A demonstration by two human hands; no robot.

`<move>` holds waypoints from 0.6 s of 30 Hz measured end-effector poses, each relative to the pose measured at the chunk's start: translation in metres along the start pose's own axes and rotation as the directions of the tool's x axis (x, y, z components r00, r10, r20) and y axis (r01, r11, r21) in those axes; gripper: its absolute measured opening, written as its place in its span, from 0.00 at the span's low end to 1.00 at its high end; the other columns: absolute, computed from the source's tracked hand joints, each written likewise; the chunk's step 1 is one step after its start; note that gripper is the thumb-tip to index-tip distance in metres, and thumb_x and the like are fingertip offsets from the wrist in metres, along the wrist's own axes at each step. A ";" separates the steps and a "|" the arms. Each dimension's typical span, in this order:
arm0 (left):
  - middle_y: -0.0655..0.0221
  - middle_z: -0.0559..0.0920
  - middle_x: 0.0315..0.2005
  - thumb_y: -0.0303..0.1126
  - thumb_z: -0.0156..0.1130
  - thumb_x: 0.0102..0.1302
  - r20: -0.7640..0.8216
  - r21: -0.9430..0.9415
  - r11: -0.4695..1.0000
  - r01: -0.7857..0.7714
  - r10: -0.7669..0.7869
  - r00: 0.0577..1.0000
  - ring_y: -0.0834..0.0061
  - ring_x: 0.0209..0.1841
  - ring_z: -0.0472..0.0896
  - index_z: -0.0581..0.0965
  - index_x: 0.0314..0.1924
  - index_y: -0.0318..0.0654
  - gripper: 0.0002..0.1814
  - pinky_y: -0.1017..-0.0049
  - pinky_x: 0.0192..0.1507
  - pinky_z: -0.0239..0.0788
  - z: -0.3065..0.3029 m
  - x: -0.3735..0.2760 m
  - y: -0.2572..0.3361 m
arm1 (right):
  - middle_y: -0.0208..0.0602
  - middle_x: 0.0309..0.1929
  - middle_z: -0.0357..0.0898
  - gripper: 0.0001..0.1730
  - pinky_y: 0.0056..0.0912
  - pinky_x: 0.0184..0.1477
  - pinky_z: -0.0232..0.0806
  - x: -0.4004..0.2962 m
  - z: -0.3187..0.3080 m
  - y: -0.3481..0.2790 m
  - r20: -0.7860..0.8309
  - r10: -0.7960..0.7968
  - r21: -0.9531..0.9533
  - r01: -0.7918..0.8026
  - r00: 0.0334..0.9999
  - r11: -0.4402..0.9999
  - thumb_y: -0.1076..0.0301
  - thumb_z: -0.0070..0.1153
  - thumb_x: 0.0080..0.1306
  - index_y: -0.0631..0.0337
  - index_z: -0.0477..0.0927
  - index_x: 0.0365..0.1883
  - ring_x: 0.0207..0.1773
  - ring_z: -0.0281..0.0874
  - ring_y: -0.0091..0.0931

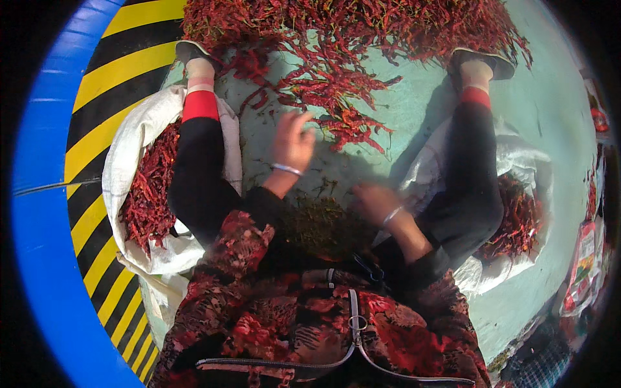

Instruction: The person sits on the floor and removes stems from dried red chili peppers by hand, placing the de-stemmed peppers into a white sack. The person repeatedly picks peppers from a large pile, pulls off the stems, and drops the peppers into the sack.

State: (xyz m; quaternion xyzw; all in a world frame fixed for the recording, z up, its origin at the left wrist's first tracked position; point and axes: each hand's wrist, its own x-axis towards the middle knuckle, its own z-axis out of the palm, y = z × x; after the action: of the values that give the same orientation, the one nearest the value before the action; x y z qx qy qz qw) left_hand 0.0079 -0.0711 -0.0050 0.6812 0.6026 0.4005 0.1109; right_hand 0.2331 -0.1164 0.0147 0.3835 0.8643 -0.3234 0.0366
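My left hand (293, 140), with a silver bangle at the wrist, hovers beside a small spread of dried red chillies (349, 123) between my legs; its fingers are apart and nothing shows in it. My right hand (376, 201), also with a bangle, is blurred, nearer my lap, over the green floor; whether it holds something cannot be told. Below and between the hands lies a dark heap of stem-like scraps (322, 218). Beyond my feet is a large pile of dried red chillies (349, 24), from which the small spread trails towards me.
An open white woven sack (121, 160) of red chillies stands beside my left leg. A second white sack (543, 194) with chillies is outside my right knee. A yellow-and-black striped band (92, 145) borders a blue surface at left. Clear plastic packaging (580, 271) lies at far right.
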 end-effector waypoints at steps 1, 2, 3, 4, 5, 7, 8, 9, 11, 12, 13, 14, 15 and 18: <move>0.59 0.71 0.47 0.26 0.56 0.52 0.021 0.080 0.980 -0.183 0.182 0.983 0.61 0.39 0.76 0.69 0.53 0.50 0.25 0.69 0.46 0.68 0.004 0.017 0.025 | 0.46 0.34 0.73 0.11 0.43 0.38 0.67 0.000 -0.001 -0.001 0.028 0.013 -0.010 -0.013 1.000 1.000 0.67 0.50 0.51 0.58 0.73 0.34 0.38 0.73 0.42; 0.65 0.71 0.47 0.22 0.56 0.50 0.097 -0.007 0.984 -0.178 0.178 0.979 0.61 0.41 0.75 0.74 0.47 0.54 0.23 0.68 0.41 0.68 0.017 0.023 0.038 | 0.46 0.34 0.73 0.11 0.43 0.38 0.67 0.004 -0.001 -0.003 0.040 0.006 -0.006 -0.006 0.999 1.000 0.67 0.50 0.51 0.58 0.73 0.34 0.39 0.73 0.42; 0.66 0.72 0.45 0.25 0.55 0.52 0.283 0.109 0.982 -0.155 0.119 0.952 0.60 0.40 0.75 0.74 0.45 0.53 0.19 0.67 0.39 0.68 0.027 0.025 0.035 | 0.46 0.35 0.73 0.11 0.43 0.38 0.67 0.008 0.002 -0.003 0.051 0.000 -0.003 0.000 0.999 1.000 0.68 0.49 0.51 0.59 0.73 0.34 0.39 0.73 0.42; 0.66 0.73 0.43 0.28 0.54 0.54 0.448 0.220 0.963 -0.155 0.042 0.893 0.60 0.39 0.75 0.75 0.43 0.53 0.15 0.65 0.38 0.68 0.040 0.027 0.026 | 0.46 0.35 0.73 0.11 0.43 0.38 0.67 0.010 0.004 0.000 0.061 0.000 -0.006 0.001 0.998 1.000 0.68 0.49 0.51 0.59 0.73 0.34 0.39 0.73 0.42; 0.66 0.75 0.41 0.34 0.52 0.56 0.582 0.352 0.926 -0.136 -0.103 0.807 0.58 0.35 0.76 0.75 0.39 0.52 0.10 0.61 0.35 0.67 0.049 0.037 0.011 | 0.45 0.35 0.73 0.11 0.42 0.39 0.67 0.013 0.013 0.009 0.024 -0.038 -0.009 0.038 0.999 0.999 0.68 0.49 0.51 0.59 0.73 0.34 0.39 0.73 0.42; 0.64 0.77 0.31 0.35 0.54 0.56 0.377 0.352 0.936 -0.020 -0.122 0.918 0.57 0.31 0.76 0.76 0.30 0.46 0.05 0.61 0.32 0.67 0.057 0.054 -0.015 | 0.45 0.35 0.74 0.11 0.42 0.39 0.67 0.016 0.031 0.034 -0.059 -0.103 -0.014 0.103 0.993 0.995 0.69 0.49 0.51 0.58 0.73 0.34 0.40 0.73 0.42; 0.63 0.78 0.28 0.35 0.56 0.55 0.289 0.323 0.943 0.077 -0.176 0.941 0.57 0.31 0.76 0.76 0.29 0.45 0.05 0.62 0.31 0.66 0.048 0.060 -0.019 | 0.45 0.34 0.74 0.11 0.42 0.39 0.67 0.014 0.030 0.034 -0.078 -0.099 -0.010 0.098 0.992 0.995 0.69 0.48 0.51 0.58 0.73 0.35 0.40 0.73 0.42; 0.62 0.78 0.26 0.36 0.58 0.53 0.211 0.209 0.971 0.115 -0.160 0.964 0.58 0.31 0.76 0.77 0.29 0.44 0.06 0.62 0.32 0.66 0.041 0.061 -0.020 | 0.45 0.34 0.74 0.11 0.42 0.40 0.67 0.011 0.030 0.033 -0.095 -0.096 -0.007 0.096 0.991 0.995 0.69 0.48 0.52 0.57 0.73 0.35 0.40 0.73 0.42; 0.62 0.79 0.21 0.38 0.60 0.53 0.192 -0.004 0.972 0.237 -0.231 0.954 0.65 0.24 0.76 0.78 0.29 0.39 0.10 0.67 0.27 0.65 0.026 0.061 -0.028 | 0.46 0.33 0.75 0.11 0.42 0.40 0.67 0.012 0.027 0.027 -0.080 -0.080 -0.004 0.080 0.994 0.997 0.69 0.48 0.52 0.57 0.74 0.36 0.39 0.73 0.42; 0.66 0.77 0.19 0.37 0.60 0.54 0.255 -0.134 0.913 0.384 -0.343 0.904 0.71 0.20 0.73 0.77 0.28 0.38 0.09 0.71 0.23 0.62 0.019 0.058 -0.030 | 0.46 0.33 0.75 0.12 0.42 0.40 0.67 0.013 0.025 0.024 -0.047 -0.059 -0.006 0.059 0.997 0.998 0.69 0.48 0.53 0.57 0.74 0.36 0.39 0.73 0.42; 0.69 0.75 0.17 0.36 0.59 0.56 0.337 -0.251 0.816 0.520 -0.430 0.838 0.77 0.16 0.69 0.76 0.26 0.37 0.10 0.76 0.19 0.58 0.011 0.057 -0.021 | 0.46 0.33 0.75 0.12 0.42 0.40 0.67 0.014 0.023 0.022 -0.016 -0.031 -0.007 0.031 0.999 1.000 0.68 0.48 0.53 0.57 0.74 0.37 0.39 0.73 0.42; 0.73 0.73 0.14 0.36 0.59 0.57 0.431 -0.355 0.681 0.640 -0.489 0.759 0.84 0.13 0.66 0.75 0.25 0.36 0.11 0.80 0.15 0.54 0.002 0.056 -0.008 | 0.47 0.34 0.75 0.12 0.42 0.40 0.67 0.013 0.020 0.021 -0.020 -0.029 0.000 0.029 0.999 1.000 0.68 0.49 0.53 0.57 0.74 0.37 0.39 0.73 0.42; 0.77 0.70 0.14 0.37 0.58 0.58 0.554 -0.491 0.445 0.749 -0.504 0.662 0.88 0.11 0.60 0.74 0.23 0.38 0.11 0.84 0.12 0.46 -0.012 0.054 0.003 | 0.47 0.34 0.75 0.13 0.42 0.40 0.66 0.012 0.016 0.019 -0.025 -0.028 0.008 0.028 0.999 1.000 0.67 0.49 0.53 0.57 0.74 0.37 0.39 0.73 0.42; 0.77 0.70 0.13 0.37 0.58 0.58 0.526 -0.557 0.276 0.783 -0.613 0.590 0.89 0.11 0.58 0.72 0.21 0.40 0.12 0.84 0.12 0.43 -0.027 0.039 0.005 | 0.48 0.33 0.75 0.13 0.42 0.38 0.66 0.011 0.018 0.013 -0.106 0.009 0.027 -0.006 0.994 1.000 0.65 0.51 0.52 0.58 0.75 0.36 0.39 0.73 0.42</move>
State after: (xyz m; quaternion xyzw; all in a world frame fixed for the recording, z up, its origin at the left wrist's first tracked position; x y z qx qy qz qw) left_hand -0.0086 -0.0462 0.0321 0.2700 0.6021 0.4443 0.6059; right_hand 0.2304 -0.1134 -0.0098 0.4038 0.8592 -0.3138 -0.0133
